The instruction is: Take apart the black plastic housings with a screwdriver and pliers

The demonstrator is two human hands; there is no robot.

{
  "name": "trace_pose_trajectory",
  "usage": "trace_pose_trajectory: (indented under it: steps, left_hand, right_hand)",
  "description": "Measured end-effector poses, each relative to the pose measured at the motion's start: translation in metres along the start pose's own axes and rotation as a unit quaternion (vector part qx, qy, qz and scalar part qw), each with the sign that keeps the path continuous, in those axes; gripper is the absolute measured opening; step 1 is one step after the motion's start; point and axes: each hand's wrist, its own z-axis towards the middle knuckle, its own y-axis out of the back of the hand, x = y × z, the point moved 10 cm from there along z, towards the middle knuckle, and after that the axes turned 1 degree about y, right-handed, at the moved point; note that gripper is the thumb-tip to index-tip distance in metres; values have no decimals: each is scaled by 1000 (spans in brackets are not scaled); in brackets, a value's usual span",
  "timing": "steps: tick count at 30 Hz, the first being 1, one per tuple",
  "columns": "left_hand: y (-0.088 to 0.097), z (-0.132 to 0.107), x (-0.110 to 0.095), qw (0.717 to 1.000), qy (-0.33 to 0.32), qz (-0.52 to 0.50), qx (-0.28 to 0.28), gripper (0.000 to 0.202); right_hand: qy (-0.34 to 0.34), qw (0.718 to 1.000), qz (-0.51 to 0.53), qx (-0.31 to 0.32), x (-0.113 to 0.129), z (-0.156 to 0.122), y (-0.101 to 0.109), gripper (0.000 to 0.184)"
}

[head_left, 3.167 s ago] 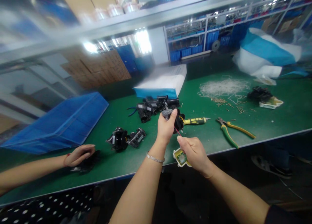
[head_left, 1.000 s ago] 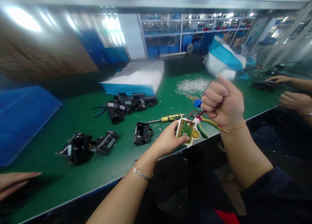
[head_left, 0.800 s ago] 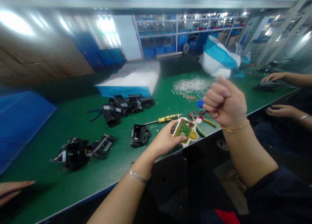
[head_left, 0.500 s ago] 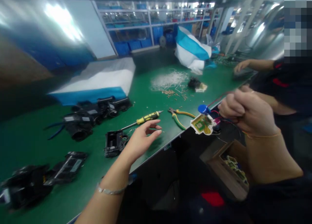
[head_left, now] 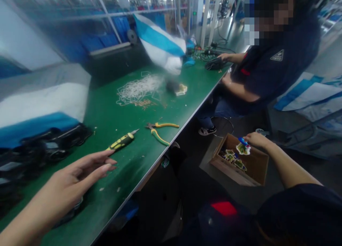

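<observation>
My right hand (head_left: 257, 140) reaches down beside the bench over a cardboard box (head_left: 255, 167) on the floor. Its fingers are pinched on a small circuit board in a pale frame (head_left: 243, 148) with a blue part (head_left: 242, 140); the board hangs just inside the box, above several similar boards (head_left: 231, 159). My left hand (head_left: 77, 174) hovers open over the green bench (head_left: 128, 174), fingers stretched out and holding nothing. It is nearest a yellow-handled screwdriver (head_left: 121, 142).
Yellow-green pliers (head_left: 160, 130) lie near the bench edge. Black plastic housings (head_left: 50, 144) sit at the left in front of a white-and-blue bag (head_left: 42, 103). A tangle of white wire (head_left: 137, 89) lies farther back. A seated co-worker (head_left: 269, 60) works at the right.
My view swung right. My left hand let go of the board and stayed open over the bench. My right hand carried the board by its wires off the bench down into the box.
</observation>
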Motion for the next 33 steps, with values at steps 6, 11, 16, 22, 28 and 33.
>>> trace_pose_trajectory:
  steps: [6, 11, 16, 22, 28, 33]
  left_hand:
    - [-1, -8, 19, 995, 60, -77, -32, 67]
    - [18, -22, 26, 984, 46, -92, -148, 55]
    - [39, -48, 39, 959, 30, -121, -253, 46]
    - [66, -87, 50, 920, -6, -118, -374, 39]
    - [76, -110, 63, 918, -16, 22, -395, 44]
    - [52, -106, 68, 951, -15, 89, -295, 96]
  right_hand:
    - [66, 996, -60, -12, 7, 27, -14, 17]
    - [177, 981, -56, -55, 85, 49, -30, 28]
    - [316, 946, -35, -61, 197, 27, -55, 32]
    - [454, 887, 21, -79, 314, -40, -79, 29]
    - [544, 838, 44, -24, 405, -98, -117, 25]
    - [584, 809, 61, 10, 466, -121, -136, 23]
